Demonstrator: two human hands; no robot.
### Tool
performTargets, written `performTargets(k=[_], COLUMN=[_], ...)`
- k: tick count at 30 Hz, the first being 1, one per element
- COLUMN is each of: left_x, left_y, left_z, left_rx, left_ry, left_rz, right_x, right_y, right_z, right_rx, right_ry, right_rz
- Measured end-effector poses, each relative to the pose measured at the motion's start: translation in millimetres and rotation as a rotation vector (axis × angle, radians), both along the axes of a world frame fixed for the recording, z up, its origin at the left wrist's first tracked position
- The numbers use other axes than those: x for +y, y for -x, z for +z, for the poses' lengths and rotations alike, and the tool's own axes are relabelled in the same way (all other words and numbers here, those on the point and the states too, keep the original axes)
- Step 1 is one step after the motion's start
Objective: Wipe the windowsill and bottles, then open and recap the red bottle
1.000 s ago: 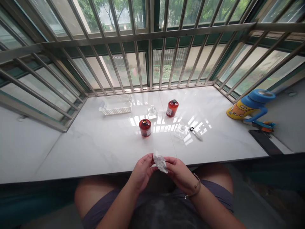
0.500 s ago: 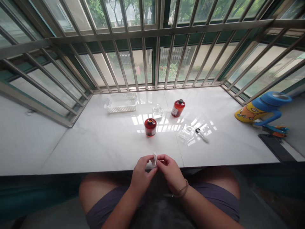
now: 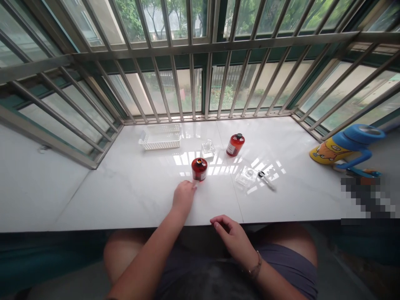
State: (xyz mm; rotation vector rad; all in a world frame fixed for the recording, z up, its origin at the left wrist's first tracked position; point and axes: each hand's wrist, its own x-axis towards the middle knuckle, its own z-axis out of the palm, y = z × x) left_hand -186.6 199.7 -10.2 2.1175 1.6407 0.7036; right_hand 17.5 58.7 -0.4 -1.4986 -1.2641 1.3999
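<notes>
My left hand (image 3: 183, 198) reaches over the table, closed in a pinch on a small white tissue piece (image 3: 196, 183), mostly hidden by the fingers. The fingertips are close to the base of an uncapped red bottle (image 3: 199, 170); whether they touch it I cannot tell. Near the table's front edge, my right hand (image 3: 233, 235) is loosely curled, thumb and fingers slightly apart, with nothing visible in it. A second red bottle (image 3: 235, 145), with a black cap and a white label, stands upright farther back.
A white perforated basket (image 3: 161, 143) stands at the back left. Clear square pieces (image 3: 208, 147) lie behind the open bottle and at right (image 3: 246, 176). Beside the latter is a white stick with a black end (image 3: 267, 181). A blue-yellow flask (image 3: 336, 146) is far right. Metal bars line the window.
My hands have parted. The left moved forward to the open bottle's base with the white tissue piece; the right let go of it and drew slightly right and back.
</notes>
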Motion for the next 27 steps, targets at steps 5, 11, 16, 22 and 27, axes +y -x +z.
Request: performTargets(k=[5, 11, 16, 22, 27], left_x=[-34.1, 28.7, 48.6, -32.7, -85.5], left_y=[-73.7, -127.9, -160.6, -121.0, -89.3], left_z=[-7.3, -2.6, 9.8, 3.0, -8.8], left_rx=[0.046, 0.174, 0.222, 0.098, -0.08], left_ry=[0.02, 0.045, 0.028, -0.031, -0.068], left_rz=[-0.215, -0.175, -0.266, -0.559, -0.6], right_x=[-20.7, -39.6, -42.5, -31.3, -3.9], right_y=[-21.1, -35.1, -47.5, -78.0, -77.1], right_z=[-5.3, -12.3, -1.8, 2.9, -7.2], right_rx=[-0.004, -0.012, -0.014, -0.187, -0.287], right_ry=[0.055, 0.082, 0.048, -0.149, -0.259], right_rz=[-0.033, -0.037, -0.081, -0.2, -0.068])
